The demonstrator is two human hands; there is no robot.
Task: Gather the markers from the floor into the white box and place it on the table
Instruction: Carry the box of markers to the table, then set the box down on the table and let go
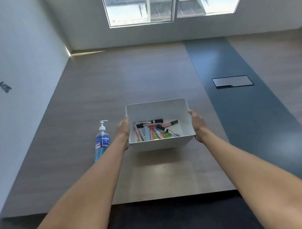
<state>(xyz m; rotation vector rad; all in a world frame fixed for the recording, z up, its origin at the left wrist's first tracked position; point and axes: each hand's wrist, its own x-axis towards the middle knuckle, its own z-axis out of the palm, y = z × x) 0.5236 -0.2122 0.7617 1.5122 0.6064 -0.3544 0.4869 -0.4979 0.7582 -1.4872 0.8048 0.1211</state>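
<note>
The white box (157,109) is held between both hands just above the wooden table (111,85), casting a shadow beneath it. Several markers (152,129) in black, orange and green lie jumbled on its bottom. My left hand (124,130) grips the box's left wall. On the right wall, my right hand (197,124) holds the opposite side. Both arms are stretched forward over the table's near edge.
A blue hand-sanitiser pump bottle (102,141) stands just left of my left forearm. A dark blue strip (241,119) runs down the table's right part with a rectangular cable hatch (233,81) in it. A white wall borders the left; a window is behind.
</note>
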